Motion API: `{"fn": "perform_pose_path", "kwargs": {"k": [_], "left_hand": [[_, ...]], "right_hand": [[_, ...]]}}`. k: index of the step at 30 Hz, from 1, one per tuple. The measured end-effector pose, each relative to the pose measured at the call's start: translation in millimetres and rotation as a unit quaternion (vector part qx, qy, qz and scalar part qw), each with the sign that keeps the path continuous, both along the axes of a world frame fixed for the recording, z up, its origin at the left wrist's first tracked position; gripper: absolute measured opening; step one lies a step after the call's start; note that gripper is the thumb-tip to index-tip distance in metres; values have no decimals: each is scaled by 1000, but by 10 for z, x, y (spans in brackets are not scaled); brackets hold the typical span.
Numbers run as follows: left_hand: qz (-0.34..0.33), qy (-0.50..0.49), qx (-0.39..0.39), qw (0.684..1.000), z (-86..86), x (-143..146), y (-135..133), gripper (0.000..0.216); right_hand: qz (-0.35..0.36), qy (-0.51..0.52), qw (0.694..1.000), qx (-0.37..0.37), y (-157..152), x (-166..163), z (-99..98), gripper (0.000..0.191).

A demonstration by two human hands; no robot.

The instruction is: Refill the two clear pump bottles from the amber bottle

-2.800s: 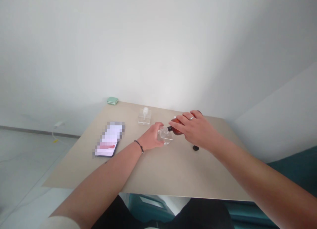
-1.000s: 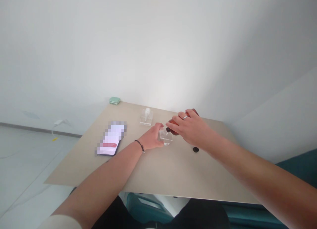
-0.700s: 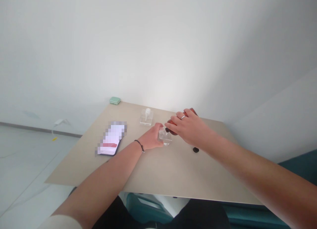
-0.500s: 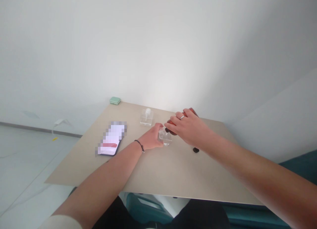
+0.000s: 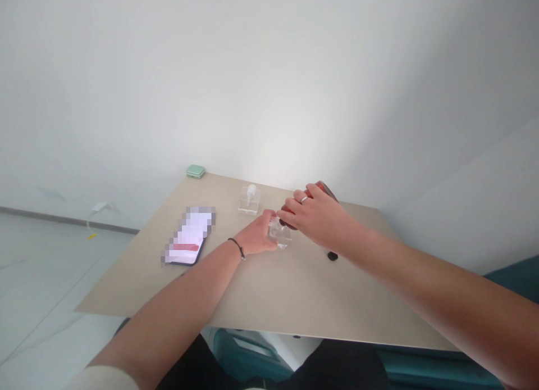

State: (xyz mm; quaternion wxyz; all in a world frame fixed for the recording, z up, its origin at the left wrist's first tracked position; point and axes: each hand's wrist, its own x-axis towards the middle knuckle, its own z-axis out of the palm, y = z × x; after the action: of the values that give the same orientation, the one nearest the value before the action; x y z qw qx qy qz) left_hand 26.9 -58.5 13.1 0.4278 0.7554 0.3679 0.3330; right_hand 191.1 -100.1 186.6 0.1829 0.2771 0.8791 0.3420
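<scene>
Left hand (image 5: 259, 232): thumb and fingers clamped on the sides of a small clear container (image 5: 283, 238), mid-table; whether its base sits flat, cannot tell.
Right hand (image 5: 314, 214): fingers wrapped over a brown bottle (image 5: 327, 190), clamped on it; bottle tilted, dark neck end (image 5: 283, 222) down at the clear container's top. Contact there: cannot tell.
Bottle label: any print is hidden under the fingers.
Phone (image 5: 191, 235): face up, left of the left hand; screen lit, pixelated, writing unreadable, one reddish band low down.
White-topped container (image 5: 249, 204): clear, behind the left hand, near the back edge.
Black cap-like piece (image 5: 332, 256): on the table, just beside the right wrist.
Green case (image 5: 195, 171): at the back left corner.
Table (image 5: 269, 300) edges: back edge along the wall (image 5: 269, 98); front edge above the lap; left edge slants outward past the phone.
Room: beige surface runs between both forearms to the front edge.
</scene>
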Motion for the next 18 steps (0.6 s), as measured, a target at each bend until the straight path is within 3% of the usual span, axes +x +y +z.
{"fn": "perform_pose_path", "kwargs": {"k": [18], "left_hand": [[1,9,-6,1000,31,0,-9,67]], "right_hand": [[5,-4,1000,-1,6,-7,1,29]]}}
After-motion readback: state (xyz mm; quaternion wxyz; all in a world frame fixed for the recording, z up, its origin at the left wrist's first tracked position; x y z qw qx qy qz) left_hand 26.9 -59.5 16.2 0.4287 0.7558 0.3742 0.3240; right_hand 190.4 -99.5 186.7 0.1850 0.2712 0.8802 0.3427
